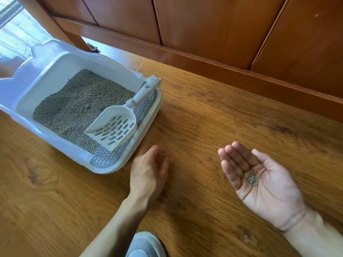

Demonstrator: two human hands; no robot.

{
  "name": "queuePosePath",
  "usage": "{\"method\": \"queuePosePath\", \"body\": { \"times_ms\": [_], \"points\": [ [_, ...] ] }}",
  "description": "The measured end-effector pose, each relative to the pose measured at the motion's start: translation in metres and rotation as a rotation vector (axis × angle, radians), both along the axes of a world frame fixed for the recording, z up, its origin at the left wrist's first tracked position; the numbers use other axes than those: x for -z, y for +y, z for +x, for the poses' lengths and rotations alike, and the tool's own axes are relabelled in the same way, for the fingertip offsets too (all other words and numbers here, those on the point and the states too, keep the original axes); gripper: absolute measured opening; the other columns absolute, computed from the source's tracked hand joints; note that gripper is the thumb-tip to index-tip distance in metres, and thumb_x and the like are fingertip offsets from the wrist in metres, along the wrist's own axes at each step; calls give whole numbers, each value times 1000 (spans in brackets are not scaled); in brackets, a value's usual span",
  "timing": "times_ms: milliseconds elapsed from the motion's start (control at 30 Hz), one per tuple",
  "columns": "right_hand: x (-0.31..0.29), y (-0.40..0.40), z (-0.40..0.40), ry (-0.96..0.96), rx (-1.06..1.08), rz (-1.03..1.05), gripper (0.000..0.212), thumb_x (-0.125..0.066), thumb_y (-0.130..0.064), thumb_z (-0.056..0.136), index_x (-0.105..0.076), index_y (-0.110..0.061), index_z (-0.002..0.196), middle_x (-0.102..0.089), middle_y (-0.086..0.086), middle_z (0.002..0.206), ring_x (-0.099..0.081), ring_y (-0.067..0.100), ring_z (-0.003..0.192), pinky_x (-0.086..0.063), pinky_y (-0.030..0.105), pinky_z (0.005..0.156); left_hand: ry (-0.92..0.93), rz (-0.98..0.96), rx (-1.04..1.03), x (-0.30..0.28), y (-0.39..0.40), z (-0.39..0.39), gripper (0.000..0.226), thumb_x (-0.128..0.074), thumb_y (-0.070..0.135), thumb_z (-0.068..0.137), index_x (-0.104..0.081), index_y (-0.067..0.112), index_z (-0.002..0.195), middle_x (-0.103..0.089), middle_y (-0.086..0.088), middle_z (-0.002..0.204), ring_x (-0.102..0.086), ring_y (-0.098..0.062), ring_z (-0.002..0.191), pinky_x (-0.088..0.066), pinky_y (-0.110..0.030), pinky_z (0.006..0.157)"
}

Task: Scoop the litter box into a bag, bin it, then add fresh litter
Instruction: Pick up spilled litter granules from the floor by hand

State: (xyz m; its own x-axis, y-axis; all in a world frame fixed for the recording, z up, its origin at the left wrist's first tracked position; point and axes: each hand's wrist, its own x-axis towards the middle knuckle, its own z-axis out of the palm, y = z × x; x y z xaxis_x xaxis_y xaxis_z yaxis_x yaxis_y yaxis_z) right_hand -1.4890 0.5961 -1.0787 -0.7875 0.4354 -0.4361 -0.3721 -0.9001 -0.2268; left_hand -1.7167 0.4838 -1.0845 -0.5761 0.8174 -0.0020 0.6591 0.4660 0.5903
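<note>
Cupping a small heap of stray pellets (253,179) in an upturned right hand (263,184), its grip spread flat and closed on nothing, a person crouched over a wooden floor (213,115) just beside the litter box (146,138). The left hand (148,175) rested fingers-down on the boards near the box's front corner, loosely curled and holding nothing. The risk looked plain: a tilt of the open palm on the way to the box would likely have scattered the pellets again, and a few specks already lay on the floor near the skirting. A careless knock from the left hand could also have jogged the scoop. The box, white with a translucent raised hood at the back, sat at the left of the view, filled with an even bed of grey-brown litter (78,106). The slotted white scoop (115,128) lay inside, bowl on the litter, handle propped on the grey grille at the front rim. No bag or bin was in view
</note>
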Motion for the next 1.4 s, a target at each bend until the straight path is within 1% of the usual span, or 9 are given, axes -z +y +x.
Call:
{"method": "queuePosePath", "body": {
  "times_ms": [133,300,467,933,1100,1167,1267,1333,1400],
  "points": [
    [1,0,2,30,-13,52,71,8,-39,103,-33,0,147,-35,16,153,-14,23,149,-9,33,120,1,-35,22,11,-9,-9,14,-75,24,83,-63,25,88,-53,12,77,-51,-11,72,-44,-31,62],
    [5,-1,-1,143,-56,33,71,9,-39,103,-32,0,147,-34,17,154,-13,24,149,-8,33,120,-58,-90,69,22,-18,-11,32,-82,45,71,-66,31,96,-51,16,89,-49,-2,82,-46,-24,67],
    [5,-1,-2,156,-60,20,72,8,-39,103,-33,0,146,-36,17,153,-15,24,149,-10,34,120,-78,-83,24,35,-13,-10,35,-80,54,69,-64,34,94,-50,19,89,-48,-3,88,-49,-30,72],
    [4,-7,-4,119,-59,29,74,14,-40,101,-26,1,148,-30,19,155,-10,26,150,-4,34,119,46,51,68,56,-9,-12,6,-76,30,85,-73,25,84,-57,15,85,-47,-10,87,-46,-35,76],
    [11,-10,-4,62,-14,40,75,14,-40,101,-26,1,149,-29,18,156,-8,25,150,-3,34,119,208,28,223,57,-8,-14,22,-54,37,95,-66,21,86,-56,8,88,-48,-14,85,-45,-34,78],
    [6,-8,-3,18,-27,25,71,8,-38,103,-30,2,147,-32,19,154,-12,26,149,-8,35,120,219,21,196,58,-9,-14,22,-52,37,96,-65,20,88,-56,6,89,-49,-15,86,-46,-35,78],
    [11,-3,-1,-31,-23,-163,60,-14,-33,106,-52,3,134,-52,22,140,-36,30,140,-35,39,112,170,70,35,57,-10,-17,16,-61,30,94,-66,17,87,-57,5,87,-50,-17,86,-47,-36,75],
    [11,-4,-2,-13,-14,-96,64,-6,-36,106,-44,2,140,-44,20,146,-27,28,145,-24,37,117,157,62,-14,55,-8,-18,13,-64,29,92,-67,17,87,-57,5,87,-49,-16,87,-47,-38,76],
    [14,-7,4,-156,29,-27,67,0,-38,105,-38,2,144,-39,19,150,-20,26,147,-17,36,119,164,43,3,54,-4,-19,12,-64,29,92,-68,18,89,-58,4,88,-50,-17,89,-48,-39,77]
  ]
}}
